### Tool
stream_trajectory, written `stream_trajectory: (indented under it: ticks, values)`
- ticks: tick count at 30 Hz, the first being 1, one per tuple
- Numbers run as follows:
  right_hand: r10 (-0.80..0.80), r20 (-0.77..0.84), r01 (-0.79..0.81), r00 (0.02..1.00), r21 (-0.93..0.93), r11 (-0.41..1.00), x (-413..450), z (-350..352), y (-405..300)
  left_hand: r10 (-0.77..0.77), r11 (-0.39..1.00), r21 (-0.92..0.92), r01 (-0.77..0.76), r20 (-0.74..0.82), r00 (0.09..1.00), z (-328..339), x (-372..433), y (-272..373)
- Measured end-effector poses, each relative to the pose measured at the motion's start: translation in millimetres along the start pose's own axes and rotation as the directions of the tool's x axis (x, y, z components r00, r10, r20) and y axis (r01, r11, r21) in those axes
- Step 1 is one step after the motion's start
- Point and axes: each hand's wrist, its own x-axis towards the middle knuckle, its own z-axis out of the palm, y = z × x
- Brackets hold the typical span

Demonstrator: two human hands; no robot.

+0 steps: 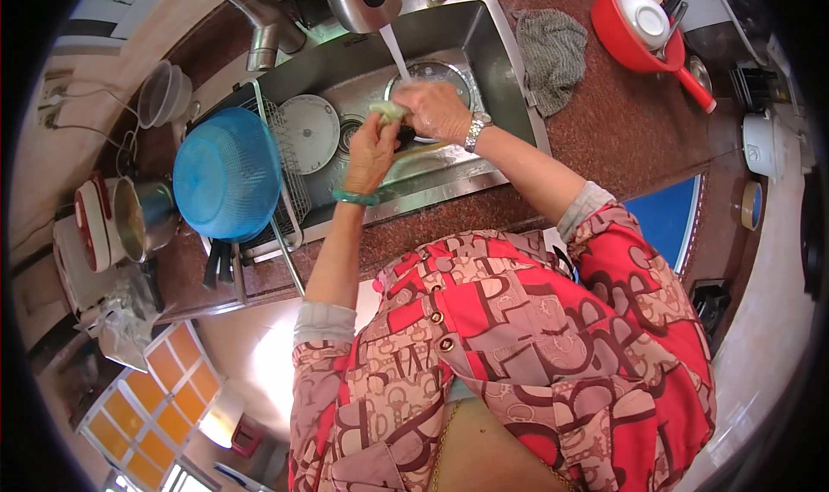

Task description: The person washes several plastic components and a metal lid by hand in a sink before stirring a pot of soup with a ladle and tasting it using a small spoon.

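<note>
Water runs from the metal faucet head [363, 3] into the stainless steel sink [447, 168]. My left hand [370, 152], with a green bangle at the wrist, pinches a small pale yellow-green cloth or sponge [388, 110]. Close beside it, my right hand [437, 110], wearing a metal watch, is curled at the stream and touches the same piece; its fingertips are partly hidden. Beneath the right hand lies a round glass lid [463, 78], with a dark knob seen between the hands. A white plate [309, 134] rests in the sink, left of the drain.
A blue plastic colander [227, 175] stands on the wire rack [295, 194] at the sink's left. To the right, a grey cloth [550, 58] lies on the counter beside a red pan [622, 45] holding a white bowl [647, 18]. A steel pot [149, 217] stands far left.
</note>
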Motion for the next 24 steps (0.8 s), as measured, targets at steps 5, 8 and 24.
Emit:
stream_trajectory:
  ticks: [5, 8, 24]
  values:
    - [0.276, 0.102, -0.256, 0.956, -0.18, 0.95, -12, -11, 71, -0.051, 0.995, 0.089, 0.043, 0.089, 0.995, -28, -8, -14]
    - [0.451, 0.124, -0.431, 0.884, -0.154, 0.889, -19, -28, 88, -0.016, 1.0, -0.023, 0.015, -0.061, 0.998, -55, -17, -37]
    - [0.197, -0.33, -0.137, 0.923, 0.196, 0.971, -22, -33, 30, 0.108, 0.994, -0.041, -0.102, 0.156, 0.982, 4, 58, 36]
